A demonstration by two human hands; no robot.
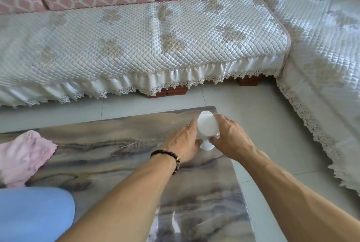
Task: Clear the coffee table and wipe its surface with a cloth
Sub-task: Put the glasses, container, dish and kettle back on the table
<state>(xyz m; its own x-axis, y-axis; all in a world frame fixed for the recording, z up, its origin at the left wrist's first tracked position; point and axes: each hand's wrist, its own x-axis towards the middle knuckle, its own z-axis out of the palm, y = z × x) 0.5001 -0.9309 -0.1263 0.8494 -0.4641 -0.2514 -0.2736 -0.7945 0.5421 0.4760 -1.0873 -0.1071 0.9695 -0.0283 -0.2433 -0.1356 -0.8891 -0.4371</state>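
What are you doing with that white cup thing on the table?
A person is holding a white cup-like object between both hands, the left hand and the right hand, near the far corner of the marble-patterned coffee table. It looks tilted, so it is probably being lifted off. A pink cloth lies on the table's left side, not yet in use. A quilted sofa stands behind.

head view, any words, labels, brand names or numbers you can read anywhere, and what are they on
None: no readable text shows anywhere.
White cup, held between the left hand and right hand: plain, no print visible.
Pink cloth: no label visible.
Coffee table: marbled pattern only.
Sofa cover: quilted and embroidered motifs, no lettering.
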